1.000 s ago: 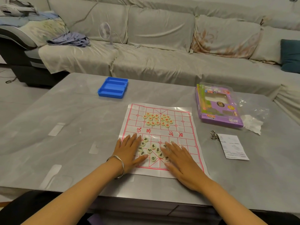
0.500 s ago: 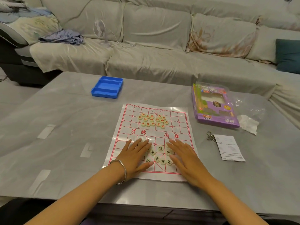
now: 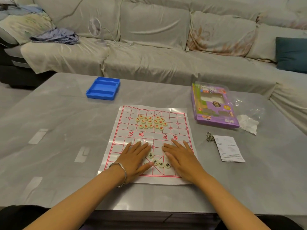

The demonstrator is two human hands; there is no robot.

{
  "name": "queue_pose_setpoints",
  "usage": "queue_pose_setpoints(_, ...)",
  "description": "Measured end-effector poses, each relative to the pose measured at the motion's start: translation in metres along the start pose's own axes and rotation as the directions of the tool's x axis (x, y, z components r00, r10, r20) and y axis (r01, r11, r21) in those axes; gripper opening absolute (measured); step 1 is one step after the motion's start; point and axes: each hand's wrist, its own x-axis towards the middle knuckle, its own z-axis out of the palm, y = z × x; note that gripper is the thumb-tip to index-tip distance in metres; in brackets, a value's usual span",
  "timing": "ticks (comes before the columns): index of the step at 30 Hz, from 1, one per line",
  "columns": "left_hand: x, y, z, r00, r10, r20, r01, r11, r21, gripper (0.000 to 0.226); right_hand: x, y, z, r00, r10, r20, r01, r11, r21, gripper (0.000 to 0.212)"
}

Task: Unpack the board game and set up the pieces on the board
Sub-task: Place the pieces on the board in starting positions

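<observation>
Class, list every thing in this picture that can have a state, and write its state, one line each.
left hand: open, flat on the board.
right hand: open, flat on the board.
board: spread out flat.
red pieces: bunched face up on the far half.
black pieces: bunched between both hands.
blue tray: open, compartments empty.
purple box: lying flat.
</observation>
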Motion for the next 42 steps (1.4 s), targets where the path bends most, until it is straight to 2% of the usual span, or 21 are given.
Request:
queue_pose_setpoints(3,0.002,0.001,0.0,1.0,0.004,0.004,-0.004,1.0,-0.002,0.124,-0.002,0.023,-0.005,0.998,0.049,-0.025,-0.048,0.998,0.045,0.044)
queue_pose_setpoints(6,0.006,0.003,0.001,1.0,0.028,-0.013,-0.028,1.0,-0.01,0.119,-0.007,0.037,-0.007,0.997,0.071,-0.015,-0.07,0.995,0.075,0.043)
queue_pose_setpoints(13,0.018,0.034,-0.002,0.979,0.2,-0.034,-0.2,0.98,-0.003,0.099,-0.014,0.045,-0.01,0.996,0.07,-0.053,-0.067,0.996,0.05,0.043)
queue_pose_setpoints(16,0.03,0.043,-0.003,0.973,0.229,-0.01,-0.229,0.972,0.046,0.102,-0.016,0.043,-0.01,0.997,0.06,-0.051,-0.06,0.998,0.003,0.044)
queue_pose_setpoints(19,0.039,0.047,-0.004,0.973,0.224,0.05,-0.228,0.968,0.101,0.079,-0.022,0.045,-0.009,0.998,0.033,-0.054,-0.037,0.997,-0.069,0.043)
queue_pose_setpoints(21,0.041,0.045,-0.004,0.973,0.224,0.05,-0.229,0.965,0.128,0.09,-0.03,0.049,-0.01,0.997,0.02,-0.072,-0.026,0.996,-0.081,0.046)
queue_pose_setpoints(23,0.041,0.042,-0.004,0.974,0.222,0.042,-0.226,0.964,0.139,0.114,-0.038,0.055,-0.011,0.996,-0.002,-0.087,-0.004,0.998,-0.065,0.062)
queue_pose_setpoints(24,0.04,0.04,-0.005,0.977,0.213,0.029,-0.215,0.968,0.131,0.119,-0.041,0.058,-0.011,0.996,-0.015,-0.082,0.01,0.998,-0.058,0.068)
queue_pose_setpoints(32,0.028,0.04,-0.007,0.987,0.149,-0.057,-0.147,0.989,0.03,0.119,-0.053,0.053,-0.011,0.996,0.04,-0.086,-0.038,0.999,0.032,0.048)
queue_pose_setpoints(36,0.021,0.027,-0.012,0.992,0.094,-0.082,-0.096,0.995,-0.022,0.119,-0.054,0.055,-0.008,1.0,-0.006,-0.015,0.006,1.0,-0.016,0.074)
queue_pose_setpoints(42,0.011,0.01,-0.02,0.991,0.022,-0.128,-0.028,0.999,-0.042,0.117,-0.059,0.051,-0.007,1.0,0.008,-0.013,-0.009,1.0,-0.029,0.073)
